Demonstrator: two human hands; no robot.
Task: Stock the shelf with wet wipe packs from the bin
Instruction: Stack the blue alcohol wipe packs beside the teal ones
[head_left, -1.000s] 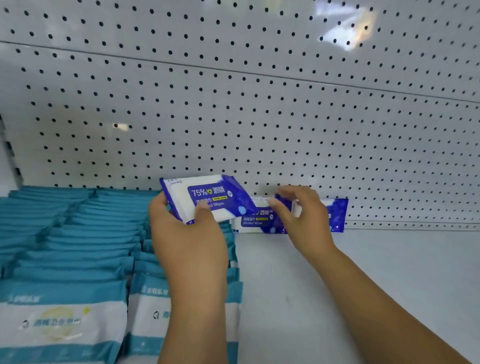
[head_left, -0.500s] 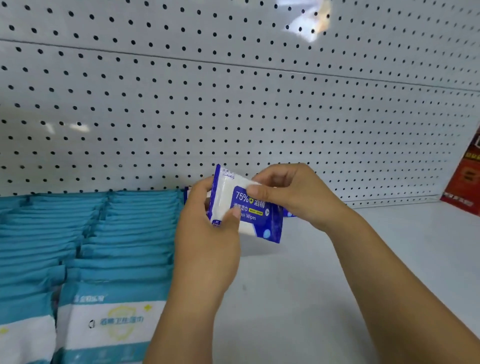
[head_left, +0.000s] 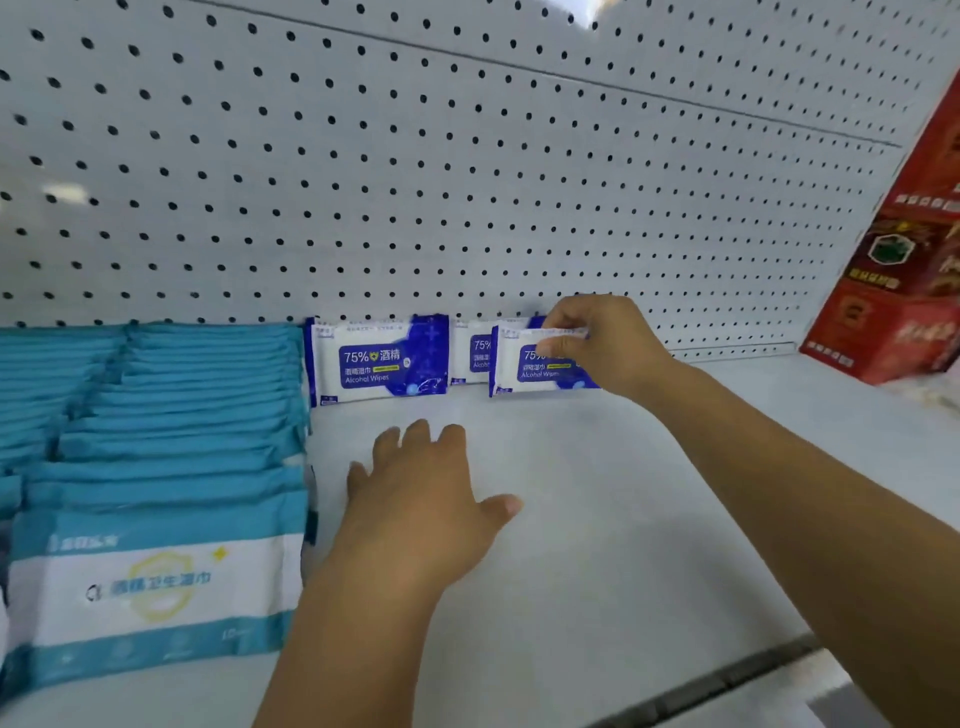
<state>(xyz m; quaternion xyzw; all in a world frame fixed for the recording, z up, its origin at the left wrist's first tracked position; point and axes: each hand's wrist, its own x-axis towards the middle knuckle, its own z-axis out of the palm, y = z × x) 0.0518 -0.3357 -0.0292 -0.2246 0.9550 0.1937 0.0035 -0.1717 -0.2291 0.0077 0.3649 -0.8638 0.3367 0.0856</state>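
Note:
Three blue and white alcohol wipe packs stand upright at the back of the white shelf (head_left: 597, 519). One pack (head_left: 379, 358) leans against the pegboard beside the teal packs. A second pack (head_left: 470, 353) stands behind a third pack (head_left: 524, 366), whose top edge my right hand (head_left: 597, 338) pinches. That third pack's bottom edge is at the shelf surface. My left hand (head_left: 421, 493) hovers over the shelf in front with relaxed, spread fingers and holds nothing. The bin is out of sight.
Rows of teal and white wipe packs (head_left: 156, 467) fill the shelf's left side. A red carton stack (head_left: 904, 260) stands at the right end. A white pegboard (head_left: 467, 182) forms the back wall. The shelf's front edge (head_left: 727, 680) runs at lower right.
My right hand took the pack from my left hand and carried it to the back right, in front of another pack. My left hand let go and dropped toward the shelf. The view shifted right.

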